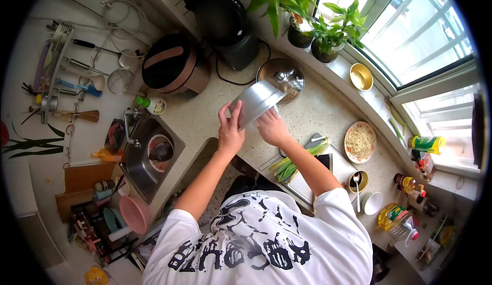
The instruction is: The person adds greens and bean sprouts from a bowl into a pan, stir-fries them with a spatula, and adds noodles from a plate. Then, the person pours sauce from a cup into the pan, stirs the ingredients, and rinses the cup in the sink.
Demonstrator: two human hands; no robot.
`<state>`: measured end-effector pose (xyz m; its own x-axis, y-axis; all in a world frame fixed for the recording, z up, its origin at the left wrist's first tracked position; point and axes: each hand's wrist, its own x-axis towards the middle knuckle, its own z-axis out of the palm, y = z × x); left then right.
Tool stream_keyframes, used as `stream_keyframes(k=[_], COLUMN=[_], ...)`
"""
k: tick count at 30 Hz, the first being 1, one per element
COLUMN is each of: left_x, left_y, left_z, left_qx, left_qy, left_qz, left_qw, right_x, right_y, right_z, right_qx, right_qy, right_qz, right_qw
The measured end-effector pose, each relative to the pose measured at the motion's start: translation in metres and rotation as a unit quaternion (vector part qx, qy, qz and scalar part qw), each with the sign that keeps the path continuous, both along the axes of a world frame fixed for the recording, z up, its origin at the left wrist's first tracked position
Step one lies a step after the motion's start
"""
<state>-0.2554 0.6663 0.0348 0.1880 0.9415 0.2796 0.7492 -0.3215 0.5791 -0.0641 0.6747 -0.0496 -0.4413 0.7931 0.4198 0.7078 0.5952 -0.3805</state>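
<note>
A silver metal pot point(256, 102) is held tilted above the counter, its mouth turned towards the lower right. My left hand point(231, 131) is closed around its left side, thumb and fingers pressed on the outer wall. At the pot's rim and mouth is my right hand point(272, 127), with its fingers curled and partly hidden. Something pale shows beside those fingers, too small to make out. Just beyond the pot, a round glass lid point(292, 77) with a metal knob lies on the counter.
A rice cooker point(174, 65) and a black appliance point(225, 24) stand behind. To the left is a sink point(146, 175). On the right are spring onions point(292, 164), a white cutting board point(341, 164), a plate of noodles point(360, 142), a cup with a spoon point(363, 180) and an oil bottle point(394, 218).
</note>
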Motion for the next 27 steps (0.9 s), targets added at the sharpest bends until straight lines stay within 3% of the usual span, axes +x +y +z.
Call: stream_keyframes(k=[4,10,13,16,20,23,27], left_x=[-0.001,0.0,-0.004,-0.01,-0.012,-0.018,-0.005], left_y=[-0.001,0.002,0.003,0.005,0.009,0.007,-0.003], left_z=[-0.003,-0.001,0.004,-0.008,-0.014,-0.041,-0.029], left_qx=[-0.013,-0.017,-0.077,-0.022,-0.185,-0.23,-0.295], left_qy=[-0.019,-0.02,-0.077,-0.088,-0.316,-0.387,-0.452], left_qz=[0.013,0.021,0.025,0.068,0.119,0.103,0.124], left_qw=[1.0,0.999,0.994,0.994,0.923,0.887,0.833], right_x=[0.013,0.005,0.006,0.005,-0.009,-0.024,-0.046], right_y=[-0.005,-0.001,-0.003,-0.008,0.009,0.03,0.054], right_z=[-0.016,-0.001,-0.013,-0.006,0.035,0.063,0.058], right_qx=[-0.013,0.042,-0.016,-0.053,-0.032,-0.062,-0.079], right_qy=[-0.032,-0.008,0.017,0.025,0.127,0.193,0.193], right_qz=[0.032,-0.077,-0.022,0.028,-0.064,-0.096,-0.063], right_qw=[0.999,0.996,0.999,0.998,0.989,0.974,0.976])
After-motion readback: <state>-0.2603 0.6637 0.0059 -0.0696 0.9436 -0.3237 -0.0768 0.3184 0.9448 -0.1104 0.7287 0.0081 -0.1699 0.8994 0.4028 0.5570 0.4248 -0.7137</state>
